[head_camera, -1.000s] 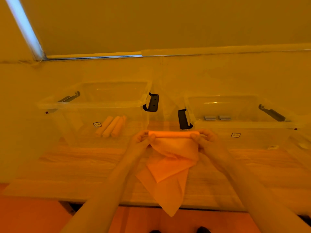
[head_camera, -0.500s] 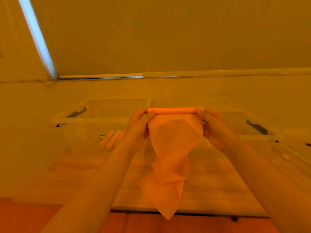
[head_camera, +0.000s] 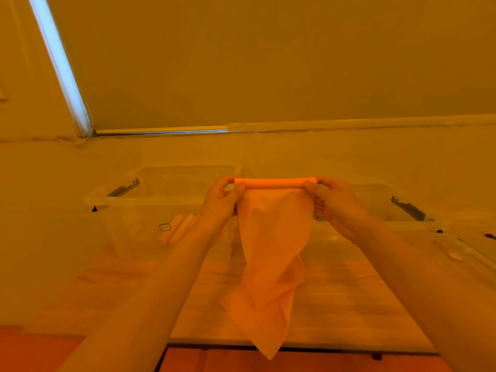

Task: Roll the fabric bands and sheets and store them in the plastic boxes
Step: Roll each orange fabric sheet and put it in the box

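2 hands (head_camera: 220, 202) (head_camera: 335, 208), grip clamped on half-rolled sheet (head_camera: 273, 237), hanging before 2 clear boxes (head_camera: 150, 200) (head_camera: 375, 208) on table (head_camera: 335, 304).

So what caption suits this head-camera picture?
Both hands roll an orange fabric sheet above two clear plastic boxes.
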